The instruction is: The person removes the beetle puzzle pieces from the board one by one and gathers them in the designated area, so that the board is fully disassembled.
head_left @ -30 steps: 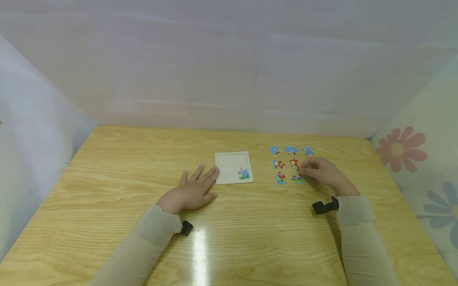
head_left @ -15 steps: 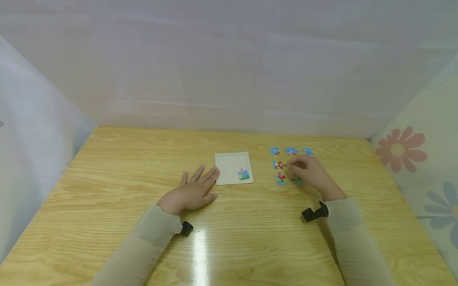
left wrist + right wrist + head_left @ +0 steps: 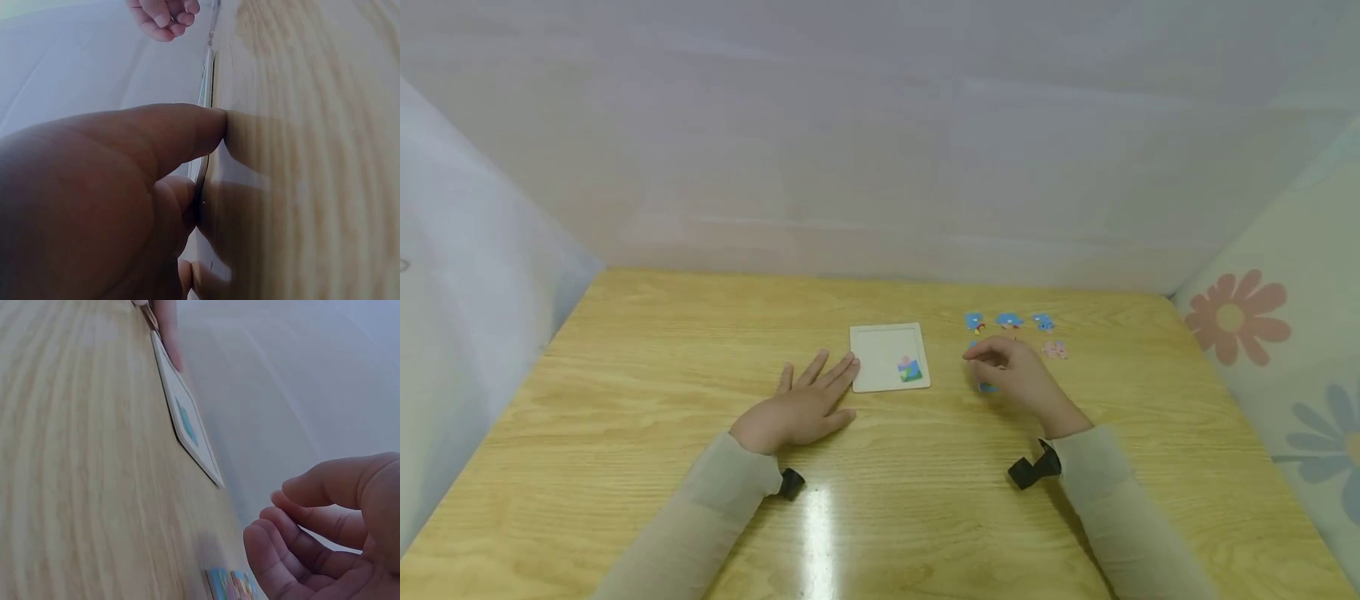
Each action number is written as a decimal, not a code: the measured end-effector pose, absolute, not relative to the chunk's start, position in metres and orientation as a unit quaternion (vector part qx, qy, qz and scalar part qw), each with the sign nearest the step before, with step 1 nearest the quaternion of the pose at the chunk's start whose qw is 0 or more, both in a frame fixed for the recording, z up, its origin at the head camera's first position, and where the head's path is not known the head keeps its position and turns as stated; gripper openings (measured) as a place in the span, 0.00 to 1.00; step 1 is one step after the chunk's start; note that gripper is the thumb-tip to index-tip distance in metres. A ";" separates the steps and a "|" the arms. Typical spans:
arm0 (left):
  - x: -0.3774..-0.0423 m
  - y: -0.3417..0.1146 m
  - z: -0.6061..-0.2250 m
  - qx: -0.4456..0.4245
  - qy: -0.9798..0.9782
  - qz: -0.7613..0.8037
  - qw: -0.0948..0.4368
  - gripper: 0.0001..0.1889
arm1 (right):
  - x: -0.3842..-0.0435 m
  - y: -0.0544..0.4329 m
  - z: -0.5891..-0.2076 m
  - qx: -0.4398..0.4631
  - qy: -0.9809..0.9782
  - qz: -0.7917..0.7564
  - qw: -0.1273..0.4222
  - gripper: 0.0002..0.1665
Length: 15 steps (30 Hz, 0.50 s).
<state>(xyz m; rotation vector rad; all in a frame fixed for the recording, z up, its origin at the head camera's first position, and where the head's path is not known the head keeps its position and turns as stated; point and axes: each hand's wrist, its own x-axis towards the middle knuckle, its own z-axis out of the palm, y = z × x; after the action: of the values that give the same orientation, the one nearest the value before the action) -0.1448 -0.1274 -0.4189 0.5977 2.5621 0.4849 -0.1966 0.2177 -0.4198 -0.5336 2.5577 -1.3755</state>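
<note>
My left hand [image 3: 796, 408] rests on the table, fingers spread, with its fingertips at the left edge of a square white puzzle tray [image 3: 880, 350]. One blue, green and pink jigsaw piece [image 3: 910, 370] lies in the tray's lower right corner. My right hand [image 3: 1015, 379] hovers over the loose pieces right of the tray, its fingers loosely curled. Nothing shows between thumb and fingers in the right wrist view, where two jigsaw pieces [image 3: 220, 584] lie below the fingers. The hand covers most of the middle and lower pieces in the head view.
Along the back of the group lie blue jigsaw pieces, at left [image 3: 974, 322], middle [image 3: 1009, 320] and right [image 3: 1043, 322]. A pink piece [image 3: 1055, 350] sits right of my right hand. Pale cloth [image 3: 880, 167] stands behind the wooden table [image 3: 700, 317].
My right hand has moved left across the loose pieces, uncovering the pink piece and covering the ones further left. The left hand and the tray piece stay in place.
</note>
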 end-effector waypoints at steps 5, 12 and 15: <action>-0.143 -0.126 -0.419 0.216 0.930 0.178 0.237 0.39 | -0.189 0.201 -0.419 -0.197 0.870 -0.439 0.106 0.13; -0.143 -0.127 -0.419 0.213 0.932 0.174 0.235 0.39 | -0.186 0.176 -0.414 -0.198 0.898 -0.378 0.101 0.13; -0.144 -0.128 -0.418 0.213 0.934 0.168 0.231 0.39 | -0.187 0.167 -0.412 -0.200 0.901 -0.373 0.096 0.14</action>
<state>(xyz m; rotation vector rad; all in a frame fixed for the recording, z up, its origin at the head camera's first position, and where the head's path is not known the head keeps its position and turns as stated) -0.1440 -0.1276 -0.4183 0.5860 2.5691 0.4633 -0.1869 0.1668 -0.4121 -0.5926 2.6687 -1.1047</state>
